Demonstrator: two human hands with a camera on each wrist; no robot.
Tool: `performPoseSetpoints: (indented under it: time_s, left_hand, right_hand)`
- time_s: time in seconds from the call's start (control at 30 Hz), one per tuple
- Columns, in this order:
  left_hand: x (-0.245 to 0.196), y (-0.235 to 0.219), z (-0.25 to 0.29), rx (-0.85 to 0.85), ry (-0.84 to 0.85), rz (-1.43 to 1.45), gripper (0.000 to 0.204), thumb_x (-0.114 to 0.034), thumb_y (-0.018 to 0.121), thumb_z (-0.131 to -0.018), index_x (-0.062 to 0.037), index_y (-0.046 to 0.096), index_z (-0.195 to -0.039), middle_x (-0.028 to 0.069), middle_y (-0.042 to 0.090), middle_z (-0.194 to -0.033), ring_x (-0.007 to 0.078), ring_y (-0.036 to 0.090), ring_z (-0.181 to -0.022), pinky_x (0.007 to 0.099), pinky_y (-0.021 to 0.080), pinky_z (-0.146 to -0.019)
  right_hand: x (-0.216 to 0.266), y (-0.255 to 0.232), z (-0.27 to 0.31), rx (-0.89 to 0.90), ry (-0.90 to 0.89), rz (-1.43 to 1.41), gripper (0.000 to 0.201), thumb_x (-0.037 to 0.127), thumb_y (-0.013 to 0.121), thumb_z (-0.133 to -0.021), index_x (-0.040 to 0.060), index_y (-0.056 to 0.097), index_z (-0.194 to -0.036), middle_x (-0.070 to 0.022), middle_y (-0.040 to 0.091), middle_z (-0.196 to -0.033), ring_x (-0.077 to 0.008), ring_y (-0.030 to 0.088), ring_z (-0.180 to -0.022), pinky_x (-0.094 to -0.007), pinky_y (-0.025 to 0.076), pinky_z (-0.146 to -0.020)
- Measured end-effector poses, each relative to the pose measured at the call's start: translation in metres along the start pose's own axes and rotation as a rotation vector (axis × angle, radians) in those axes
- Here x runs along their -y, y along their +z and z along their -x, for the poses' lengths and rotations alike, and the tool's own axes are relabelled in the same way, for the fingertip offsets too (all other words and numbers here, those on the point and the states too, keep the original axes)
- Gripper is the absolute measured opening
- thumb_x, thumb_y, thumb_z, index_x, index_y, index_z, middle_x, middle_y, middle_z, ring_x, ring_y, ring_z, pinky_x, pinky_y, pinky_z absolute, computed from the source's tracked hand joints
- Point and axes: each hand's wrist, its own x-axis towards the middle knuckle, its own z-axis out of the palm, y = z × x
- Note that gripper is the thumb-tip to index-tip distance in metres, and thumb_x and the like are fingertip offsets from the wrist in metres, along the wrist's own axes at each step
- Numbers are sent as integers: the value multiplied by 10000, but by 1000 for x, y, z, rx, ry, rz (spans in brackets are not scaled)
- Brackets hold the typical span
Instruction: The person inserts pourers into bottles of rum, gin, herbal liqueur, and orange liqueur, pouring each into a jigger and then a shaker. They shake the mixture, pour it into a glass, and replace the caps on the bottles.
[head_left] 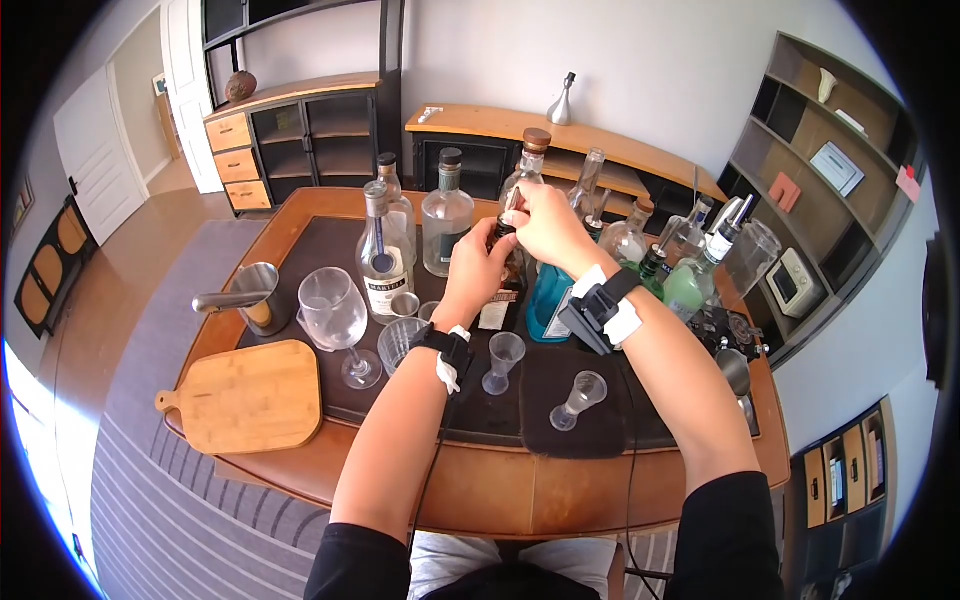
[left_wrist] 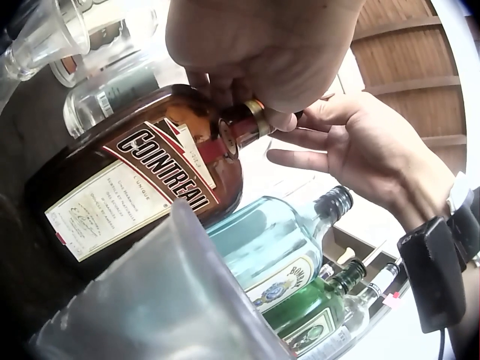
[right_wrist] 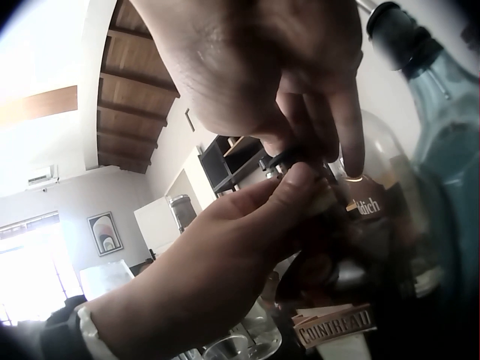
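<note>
My left hand (head_left: 474, 268) grips the neck of a brown Cointreau bottle (left_wrist: 142, 172), which stands upright on the desk in the head view. Over the bottle's mouth, my right hand (head_left: 556, 232) pinches a small black and metal pour spout (right_wrist: 277, 161); its lower end is hidden by the fingers. Both hands meet at the top of the neck. Right of the Cointreau stands a blue Bombay bottle (head_left: 547, 305). A Martell bottle (head_left: 385, 270) and a clear black-capped bottle (head_left: 447, 215) are to the left.
Two small clear jiggers (head_left: 503, 362) (head_left: 580, 400) stand in front, beside a dark mat (head_left: 575, 440). Further left are a stemmed glass (head_left: 333, 310), a metal shaker cup (head_left: 262, 300) and a wooden board (head_left: 245, 395). Several bottles, including a pale green one (head_left: 690, 285), crowd the right.
</note>
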Motion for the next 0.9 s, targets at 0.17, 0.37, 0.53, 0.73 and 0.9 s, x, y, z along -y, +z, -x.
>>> performPoseSetpoints:
  time_s: [0.17,0.37,0.53,0.73,0.9]
  left_hand:
    - [5,0,-3,10,20,-28,316,-205,704,-959,39,641,-1149,190,709,-865,300,695,-760,391,528,-718]
    - [10,-7,-12,145,-65,-79,330,-255,723,-950,30,611,-1071,154,678,-844,247,674,-748,373,530,-724]
    - [22,-7,-12,260,5,-96,361,-191,739,-926,5,568,-1176,162,707,-1031,292,709,-931,394,542,-841]
    - [23,-7,-10,229,51,-130,316,-137,723,-927,11,544,-1141,205,698,-1070,360,691,-999,418,524,-880]
    - [13,-9,-6,140,110,-179,293,-118,735,-917,33,558,-1096,175,707,-979,298,699,-902,397,535,-815]
  right_hand:
    - [7,2,-2,-20,60,100,148,70,704,-881,-48,643,-945,-247,701,-875,-419,699,-895,-458,533,-789]
    - [35,-43,46,-159,-18,-239,266,105,679,-959,-41,625,-1174,-178,724,-1119,-252,724,-1046,-361,575,-892]
    - [109,-110,200,160,3,-436,262,66,675,-969,-29,650,-1212,-109,717,-1101,-152,714,-960,-309,577,-835]
    - [97,-113,350,488,173,-580,276,106,657,-1001,30,638,-1266,-111,688,-1261,-238,701,-1097,-334,576,-909]
    - [55,-90,427,172,528,-822,207,55,646,-1003,-7,685,-1196,-93,728,-1173,-156,699,-1065,-305,565,-920]
